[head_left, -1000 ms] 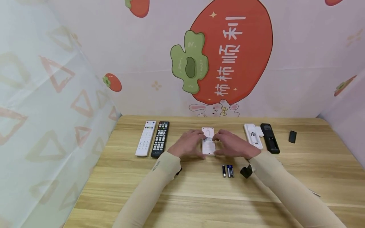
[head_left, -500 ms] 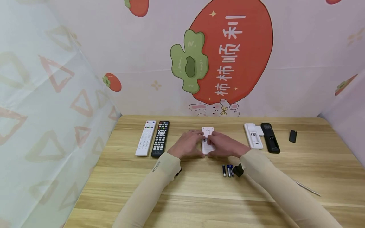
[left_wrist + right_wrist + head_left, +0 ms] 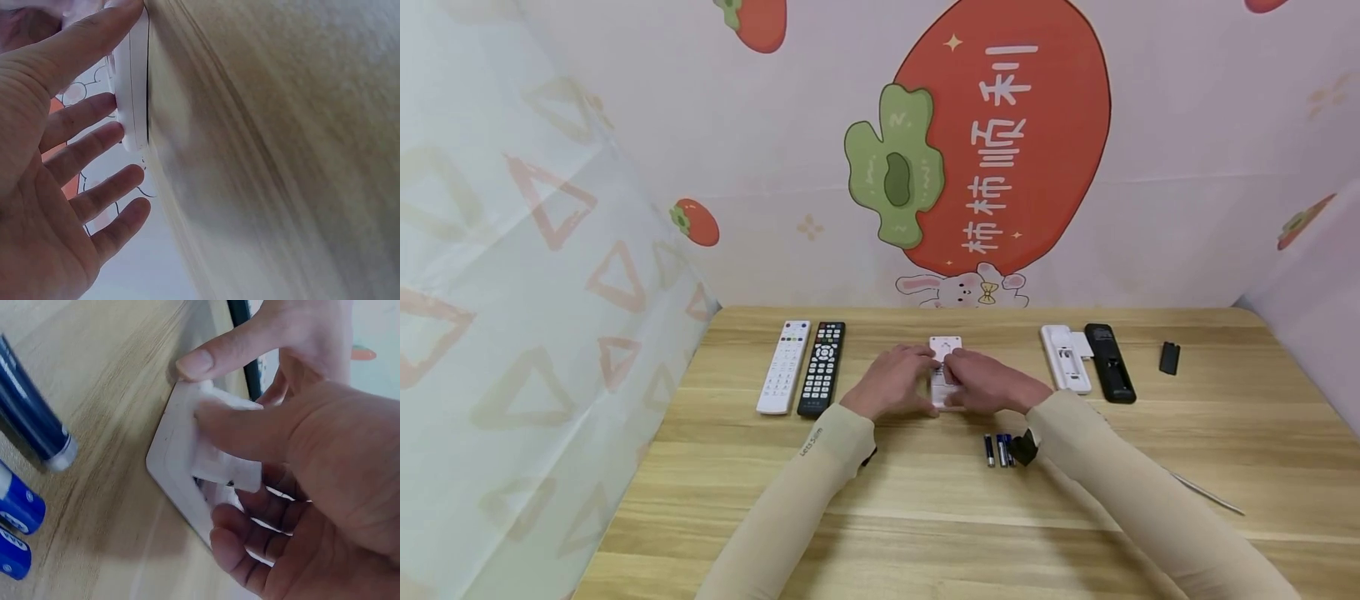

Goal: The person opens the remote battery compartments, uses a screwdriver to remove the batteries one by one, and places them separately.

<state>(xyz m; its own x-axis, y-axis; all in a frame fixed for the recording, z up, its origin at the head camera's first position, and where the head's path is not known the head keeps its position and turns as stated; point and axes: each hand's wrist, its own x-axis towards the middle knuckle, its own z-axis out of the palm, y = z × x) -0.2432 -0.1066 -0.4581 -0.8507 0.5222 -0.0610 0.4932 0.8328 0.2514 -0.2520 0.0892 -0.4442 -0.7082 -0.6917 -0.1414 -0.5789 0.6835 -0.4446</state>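
Observation:
A white remote control (image 3: 945,346) lies back up on the wooden table between both hands. Its white battery cover (image 3: 228,465) is tilted up, and part of the opening below shows. My right hand (image 3: 988,382) pinches this cover, with the thumb on top and other fingers curled at its far side. From the left, my left hand (image 3: 891,382) touches the remote's side with its thumb and fingertips; the fingers (image 3: 94,153) are fairly straight and spread. Several blue batteries (image 3: 1001,450) lie nearer the front, partly beside the right wrist's black camera (image 3: 1024,447).
On the left lie a white remote (image 3: 784,367) and a black remote (image 3: 822,368), buttons up. On the right, another white remote (image 3: 1065,358) and black remote (image 3: 1110,364) show uncovered battery bays. A black battery cover (image 3: 1169,358) and a thin stick (image 3: 1208,492) lie farther right.
My right hand has moved left onto the white remote, its fingers curling in at the battery cover. The left hand keeps its place. More of the thin stick shows beside the right sleeve.

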